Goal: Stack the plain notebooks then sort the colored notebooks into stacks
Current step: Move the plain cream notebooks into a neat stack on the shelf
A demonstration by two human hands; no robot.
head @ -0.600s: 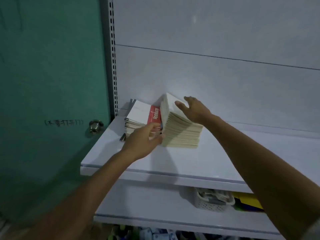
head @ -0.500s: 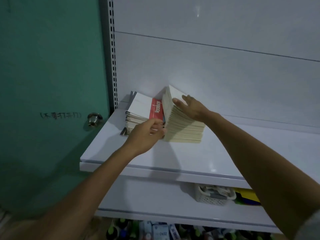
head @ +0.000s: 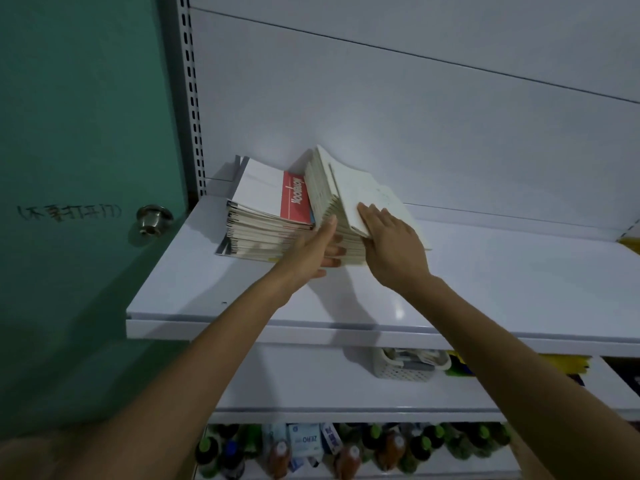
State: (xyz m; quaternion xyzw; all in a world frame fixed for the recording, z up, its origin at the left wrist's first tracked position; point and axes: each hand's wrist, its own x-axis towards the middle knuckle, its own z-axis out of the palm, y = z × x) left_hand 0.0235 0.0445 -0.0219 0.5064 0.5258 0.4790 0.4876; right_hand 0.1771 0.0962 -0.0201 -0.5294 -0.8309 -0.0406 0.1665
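A thick pile of plain cream notebooks (head: 327,188) leans on the white shelf (head: 485,285), tilted up against a second pile. That second pile (head: 258,220) lies flat to the left, topped by a white and red notebook (head: 294,199). My left hand (head: 315,252) presses straight fingers against the front edges of the plain pile. My right hand (head: 391,237) lies flat on the top plain notebook (head: 367,195), which has slid to the right off the pile.
A green door with a metal knob (head: 152,220) stands at the left beside the slotted shelf post. Below, a white basket (head: 405,365) and yellow items sit on a lower shelf. Bottles and boxes (head: 311,445) fill the bottom row.
The plain pile has tipped further over. My right hand has slid down with the top notebook toward the right, and my left hand has moved from the pile's side to its front edge.
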